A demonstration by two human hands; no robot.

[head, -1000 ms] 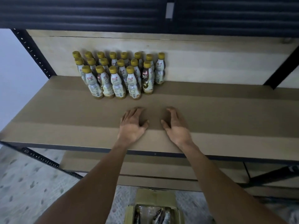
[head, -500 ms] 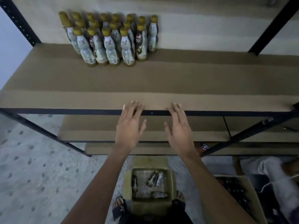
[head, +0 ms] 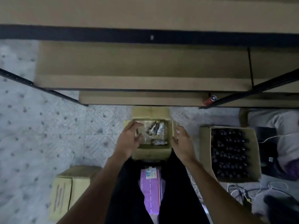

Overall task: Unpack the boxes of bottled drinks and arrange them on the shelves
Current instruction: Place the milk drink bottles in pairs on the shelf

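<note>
Bottles (head: 155, 129) loose in square cardboard box (head: 152, 153)

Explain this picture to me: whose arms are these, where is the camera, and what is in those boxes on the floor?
No machine here: these are a person's two bare arms, seen from a camera worn on the head, looking down. The left hand hovers over the left edge of an open box on the floor; the right hand is beside its right wall. Both are open and hold nothing. In the box a few bottles lie on their sides. To its right stands a second box, full of dark bottles; a closed box sits at lower left. The shelves run across the top.
</note>
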